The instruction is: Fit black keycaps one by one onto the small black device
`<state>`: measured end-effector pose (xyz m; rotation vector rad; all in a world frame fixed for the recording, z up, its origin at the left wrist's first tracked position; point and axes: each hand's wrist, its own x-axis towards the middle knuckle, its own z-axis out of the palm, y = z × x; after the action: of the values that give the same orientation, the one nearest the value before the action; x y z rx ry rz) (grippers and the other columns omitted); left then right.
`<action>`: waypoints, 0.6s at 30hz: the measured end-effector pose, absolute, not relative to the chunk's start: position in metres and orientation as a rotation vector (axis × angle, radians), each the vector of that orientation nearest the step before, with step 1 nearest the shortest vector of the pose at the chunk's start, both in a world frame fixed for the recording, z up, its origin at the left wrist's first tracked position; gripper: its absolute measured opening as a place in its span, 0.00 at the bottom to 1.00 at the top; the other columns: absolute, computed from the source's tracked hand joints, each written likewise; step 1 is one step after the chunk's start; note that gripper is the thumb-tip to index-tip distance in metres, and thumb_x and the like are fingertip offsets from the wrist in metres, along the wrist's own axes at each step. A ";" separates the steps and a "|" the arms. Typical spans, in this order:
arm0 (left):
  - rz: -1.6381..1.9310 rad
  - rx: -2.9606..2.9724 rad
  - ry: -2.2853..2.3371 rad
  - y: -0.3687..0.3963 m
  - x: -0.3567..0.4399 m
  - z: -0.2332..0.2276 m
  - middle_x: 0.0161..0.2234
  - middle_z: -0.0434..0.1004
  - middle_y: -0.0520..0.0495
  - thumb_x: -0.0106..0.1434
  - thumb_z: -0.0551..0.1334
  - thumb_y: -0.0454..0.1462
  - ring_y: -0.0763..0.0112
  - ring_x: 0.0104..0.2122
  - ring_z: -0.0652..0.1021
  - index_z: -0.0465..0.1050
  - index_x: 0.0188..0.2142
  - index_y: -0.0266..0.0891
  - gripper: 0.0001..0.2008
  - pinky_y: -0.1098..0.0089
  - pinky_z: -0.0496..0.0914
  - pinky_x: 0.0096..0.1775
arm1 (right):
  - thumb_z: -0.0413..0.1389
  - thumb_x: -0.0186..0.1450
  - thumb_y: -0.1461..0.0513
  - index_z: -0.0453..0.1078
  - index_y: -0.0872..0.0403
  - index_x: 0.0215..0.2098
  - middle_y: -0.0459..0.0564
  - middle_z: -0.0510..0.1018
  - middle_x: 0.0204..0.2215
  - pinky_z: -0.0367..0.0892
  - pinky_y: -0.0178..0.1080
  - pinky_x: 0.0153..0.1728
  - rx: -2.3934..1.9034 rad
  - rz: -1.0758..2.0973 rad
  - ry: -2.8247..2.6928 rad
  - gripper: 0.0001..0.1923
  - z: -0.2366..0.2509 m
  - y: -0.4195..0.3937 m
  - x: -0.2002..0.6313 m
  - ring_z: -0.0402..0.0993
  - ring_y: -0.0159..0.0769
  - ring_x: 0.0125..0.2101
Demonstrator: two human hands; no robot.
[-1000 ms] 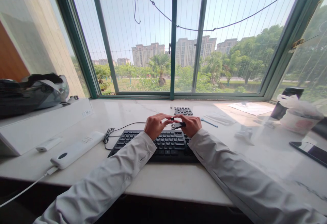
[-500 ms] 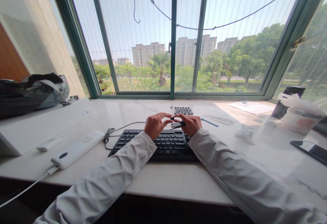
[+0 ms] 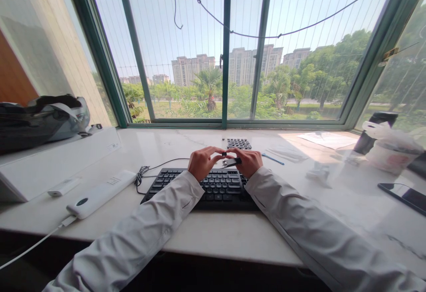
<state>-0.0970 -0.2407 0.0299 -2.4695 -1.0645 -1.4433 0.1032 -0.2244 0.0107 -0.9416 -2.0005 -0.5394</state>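
Above the black keyboard (image 3: 222,191), my left hand (image 3: 202,162) is closed, its thumb and fingertips pinching a small black keycap (image 3: 224,154). The fingertips of my right hand (image 3: 249,162) meet the same keycap from the other side. My right hand also grips a small tool (image 3: 231,162) with a black handle and a pale, shiny end pointing left; its exact kind is too small to make out. Past my hands, several loose black keycaps (image 3: 238,144) lie in rows on the table. My forearms hide parts of the keyboard's left and right ends.
A blue stick-like tool (image 3: 273,159) lies right of my hands. On the left are a white power bank (image 3: 100,196), a bundled black cable (image 3: 142,176) and a white box (image 3: 63,161). A phone (image 3: 404,198) and a plastic-bagged container (image 3: 392,152) are on the right.
My hands stay in nearly the same place, still holding the keycap and the tool. Only a very slight shift of the fingers and the view shows.
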 end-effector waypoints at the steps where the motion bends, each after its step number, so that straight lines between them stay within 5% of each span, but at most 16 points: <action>1: -1.444 -2.467 -1.065 -0.241 -0.097 0.030 0.38 0.82 0.52 0.64 0.60 0.45 0.77 0.24 0.75 0.78 0.39 0.42 0.12 0.74 0.67 0.30 | 0.57 0.63 0.59 0.73 0.47 0.44 0.43 0.82 0.29 0.58 0.32 0.29 -0.941 -0.535 -1.999 0.11 0.011 -0.224 0.103 0.77 0.32 0.29; 18: -1.430 -2.482 -1.024 -0.240 -0.098 0.030 0.39 0.82 0.52 0.64 0.60 0.45 0.76 0.25 0.75 0.78 0.41 0.43 0.12 0.74 0.67 0.30 | 0.58 0.62 0.61 0.74 0.47 0.43 0.43 0.82 0.26 0.57 0.32 0.27 -0.951 -0.561 -2.000 0.11 0.012 -0.226 0.103 0.76 0.32 0.27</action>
<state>-0.0984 -0.2397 0.0298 -2.4818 -1.0241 -1.4301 0.1031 -0.2262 0.0119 -0.9507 -1.9997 -0.5610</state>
